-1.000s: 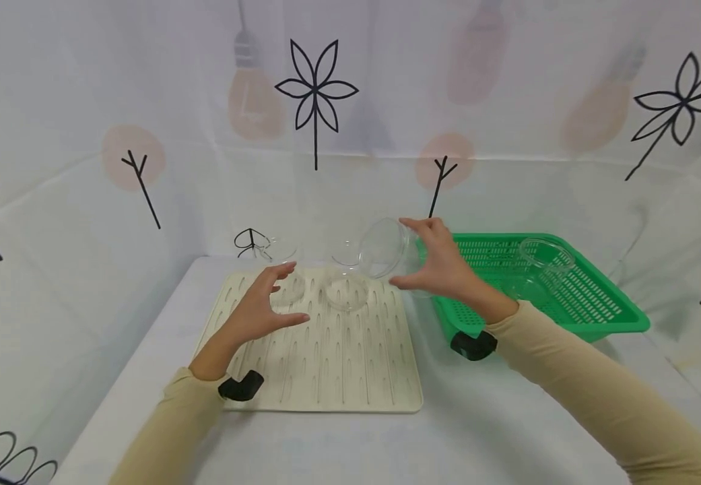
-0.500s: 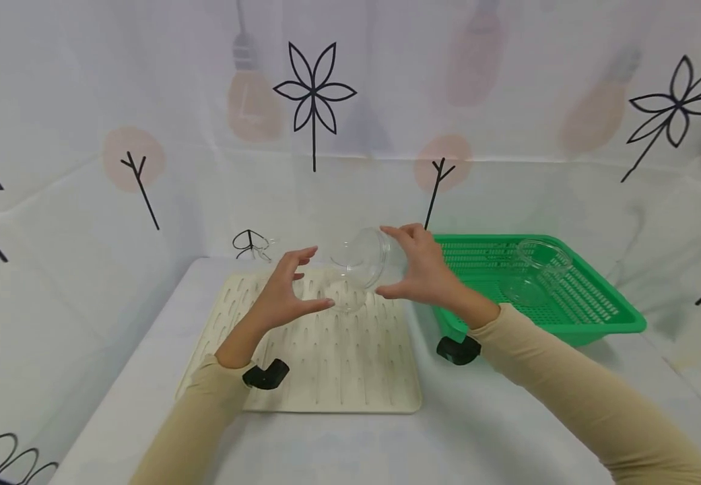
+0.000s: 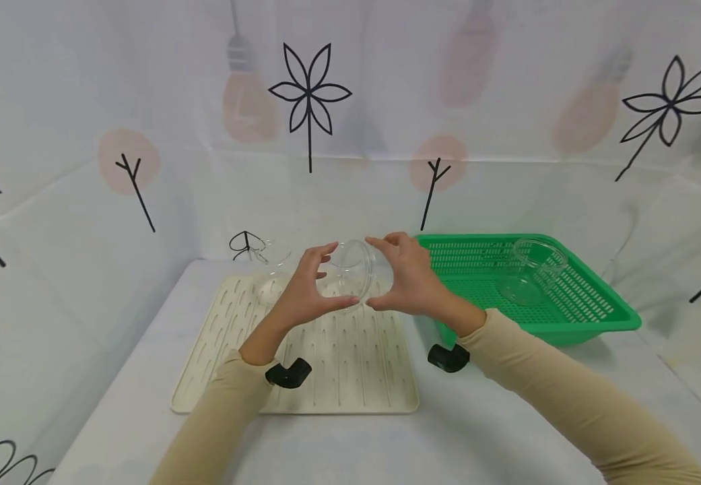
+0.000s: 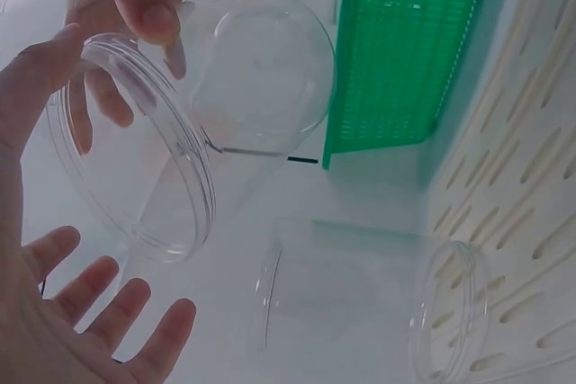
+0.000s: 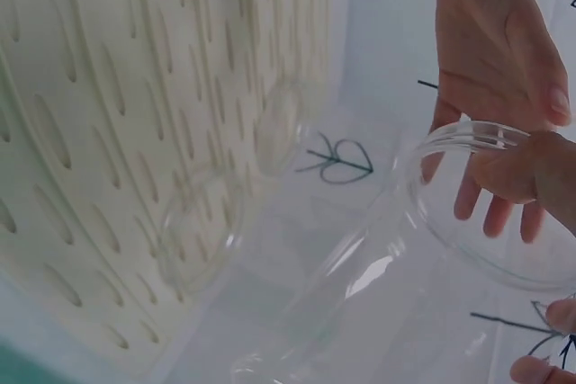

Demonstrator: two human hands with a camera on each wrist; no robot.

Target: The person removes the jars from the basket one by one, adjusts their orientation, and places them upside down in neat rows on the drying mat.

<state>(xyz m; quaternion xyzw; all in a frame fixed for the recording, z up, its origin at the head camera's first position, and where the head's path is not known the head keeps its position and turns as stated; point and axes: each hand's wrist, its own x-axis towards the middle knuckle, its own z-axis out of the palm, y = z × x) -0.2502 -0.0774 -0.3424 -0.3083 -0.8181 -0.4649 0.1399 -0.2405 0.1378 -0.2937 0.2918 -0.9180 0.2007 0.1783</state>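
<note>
My right hand (image 3: 411,283) grips a clear jar (image 3: 380,269) by its side, holding it tipped over above the mat with its mouth toward the left. My left hand (image 3: 304,293) stands at that mouth with fingers spread. In the left wrist view its thumb tip is right at the ridged rim (image 4: 191,177), while the other fingers (image 4: 162,334) stay apart from it. Behind the hands, two more clear jars stand on the cream ridged mat (image 3: 362,377); one jar (image 4: 351,303) shows whole in the left wrist view, its ridged end on the mat.
To the right of the mat sits a green slotted basket (image 3: 605,323) with another clear jar (image 3: 532,273) inside. A printed curtain (image 3: 350,135) hangs close behind the white table (image 3: 447,431). The transparent jars are hard to make out against both.
My right hand has carried the jar leftward from beside the basket to over the mat. The left hand has moved right to meet it at the rim.
</note>
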